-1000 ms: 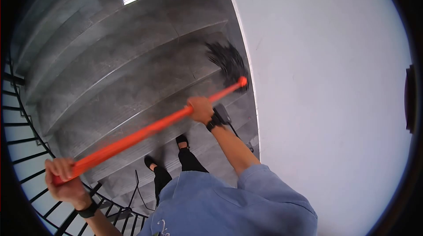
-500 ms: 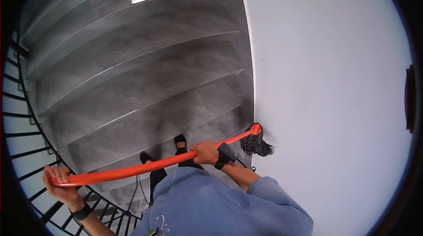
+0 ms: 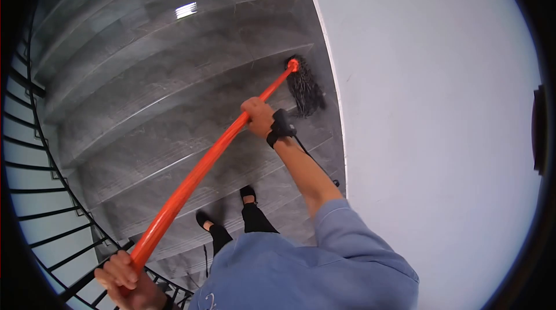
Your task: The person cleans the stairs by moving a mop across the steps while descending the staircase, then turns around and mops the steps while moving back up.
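Note:
A mop with a long orange handle crosses the view from lower left to upper right. Its dark, stringy head lies on a grey stair step close to the white wall. My left hand is wrapped round the handle's near end, low on the left by the railing. Further up the shaft, my right hand grips it, the fingers closed. A black device is strapped to my right wrist, with a cable running from it along the forearm.
Grey stone stairs curve upward ahead of me. A black metal railing bounds them on the left, a white wall on the right. My feet in black shoes stand on a lower step.
The mop head has moved from the wall's foot beside me up and left onto a higher step. My right hand moved up with it; my left hand went down and to the right.

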A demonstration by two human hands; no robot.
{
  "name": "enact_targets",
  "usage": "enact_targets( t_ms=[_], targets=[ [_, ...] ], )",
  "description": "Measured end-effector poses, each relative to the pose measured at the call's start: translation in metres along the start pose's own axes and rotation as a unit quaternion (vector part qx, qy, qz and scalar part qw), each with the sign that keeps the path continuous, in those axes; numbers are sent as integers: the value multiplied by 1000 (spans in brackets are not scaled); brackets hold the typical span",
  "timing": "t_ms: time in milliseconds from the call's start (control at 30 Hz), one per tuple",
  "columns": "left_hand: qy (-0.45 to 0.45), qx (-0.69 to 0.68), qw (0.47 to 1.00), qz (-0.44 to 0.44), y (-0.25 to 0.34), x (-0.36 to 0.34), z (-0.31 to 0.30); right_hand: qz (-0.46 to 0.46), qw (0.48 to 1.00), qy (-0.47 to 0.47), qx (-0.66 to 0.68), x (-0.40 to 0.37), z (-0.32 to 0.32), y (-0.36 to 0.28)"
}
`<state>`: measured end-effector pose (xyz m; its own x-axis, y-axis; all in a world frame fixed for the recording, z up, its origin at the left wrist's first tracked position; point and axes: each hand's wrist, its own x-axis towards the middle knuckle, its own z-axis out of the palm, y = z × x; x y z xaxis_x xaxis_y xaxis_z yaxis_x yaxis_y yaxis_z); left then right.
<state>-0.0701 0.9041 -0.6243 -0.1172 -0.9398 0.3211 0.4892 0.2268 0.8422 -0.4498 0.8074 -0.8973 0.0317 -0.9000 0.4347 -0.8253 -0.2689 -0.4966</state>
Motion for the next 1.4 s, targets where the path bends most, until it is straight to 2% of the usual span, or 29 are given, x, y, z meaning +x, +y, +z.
enact_targets(
  t_ms=[67, 100, 167, 267, 333, 467, 500, 533, 600, 633, 700, 833, 867, 1000, 1100, 1167, 1200, 1300, 1333, 1400],
  targets=[
    [6, 67, 998, 1, -14, 15, 10, 137, 985, 104, 21, 9, 7, 11],
    [5, 71, 997, -10, -20, 16, 14, 148, 984, 100, 24, 5, 9, 25],
    [37, 113, 993, -10, -13, 30, 0, 141, 987, 81, 1, 11, -3, 12],
    [1, 24, 1000, -3, 8, 75, -19, 141, 980, 136, 36, 24, 7, -2],
    [23, -2, 1000, 16, 13, 105, -13, 159, 977, 135, 33, 20, 4, -5],
    [-22, -34, 998, -40, 23, 147, -29, 216, 966, 142, 6, -11, -8, -35],
    [53, 23, 997, -49, 10, 144, -25, 214, 971, 108, 3, -42, 1, -30],
    [-13, 11, 994, -112, -5, 141, -13, 213, 974, 74, -1, -76, 11, -21],
    [-117, -64, 983, -123, -24, 131, 2, 231, 968, 98, -5, -108, 8, -17],
    [-99, -60, 986, -116, -29, 130, 4, 258, 958, 123, 0, -121, 11, -20],
    [-64, -55, 989, -118, -28, 129, 0, 272, 959, 83, 6, -127, 14, -24],
    [-79, -23, 986, -144, -15, 106, -38, 241, 968, 62, 13, -123, 33, -34],
    [-70, 14, 986, -153, -72, 80, 11, 244, 967, 46, 54, -165, 43, 31],
    [33, 59, 988, -142, -112, 4, 73, 199, 971, 25, 129, -222, 64, 85],
    [91, 107, 983, -119, -71, -18, 119, 165, 970, -25, 177, -210, 50, 72],
    [142, 147, 975, -85, -44, -40, 164, 123, 964, -128, 197, -208, 35, 68],
    [175, 166, 968, -66, -36, -56, 188, 108, 957, -148, 223, -213, 30, 68],
    [238, 206, 949, -12, -25, -93, 305, 18, 933, -208, 292, -196, -12, 93],
    [256, 233, 938, 29, 15, -75, 313, 11, 917, -240, 319, -161, -21, 46],
    [278, 292, 907, 122, 5, -63, 420, -28, 874, -280, 396, -144, -57, 59]
  ],
)
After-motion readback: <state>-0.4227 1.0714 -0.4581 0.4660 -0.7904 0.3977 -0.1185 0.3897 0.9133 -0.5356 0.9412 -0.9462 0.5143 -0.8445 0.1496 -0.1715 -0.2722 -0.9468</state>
